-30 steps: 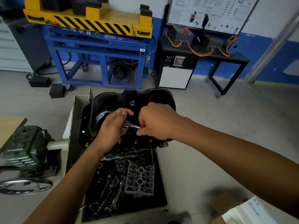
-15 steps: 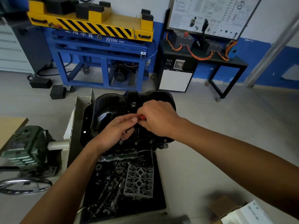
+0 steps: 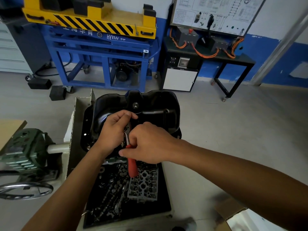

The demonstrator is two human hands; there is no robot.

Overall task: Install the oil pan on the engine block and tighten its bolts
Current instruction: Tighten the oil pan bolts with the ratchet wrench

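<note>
— Which step?
— Tightening, it seems: oil pan [image 3: 150, 104] seated just beyond the parts tray [image 3: 150, 212]. Your left hand [image 3: 113, 130] clasps the head of the ratchet [image 3: 132, 167] and your right hand [image 3: 150, 144] grips its red handle. Next, swing squarely.

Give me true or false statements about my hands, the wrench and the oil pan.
1. The right hand grips the red-handled ratchet wrench. True.
2. The left hand hangs idle, holding nothing. False: it holds the wrench's metal head above the glossy black oil pan.
3. The red handle points away from the person. False: it points back toward the person, over the black parts tray.
4. A green cast gearbox stands beside the pan. True.
</note>
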